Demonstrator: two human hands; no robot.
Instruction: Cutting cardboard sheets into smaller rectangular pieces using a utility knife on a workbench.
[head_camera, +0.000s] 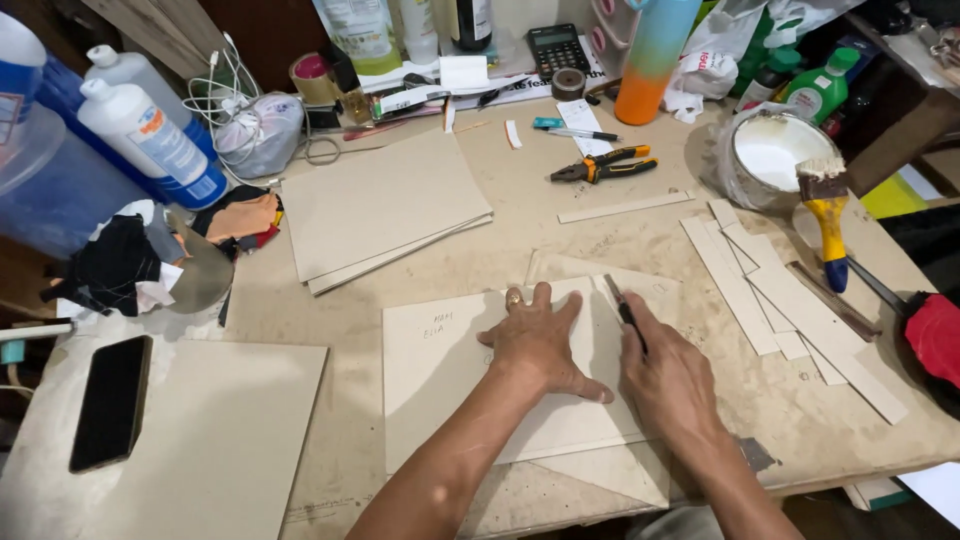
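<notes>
Cutting step: left hand flat, pinning cardboard sheet; right hand grips knife. Next needs steady straight pull.

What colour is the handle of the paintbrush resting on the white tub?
The paintbrush handle is yellow with a blue end, seen best in the head view, on the tub.
</notes>
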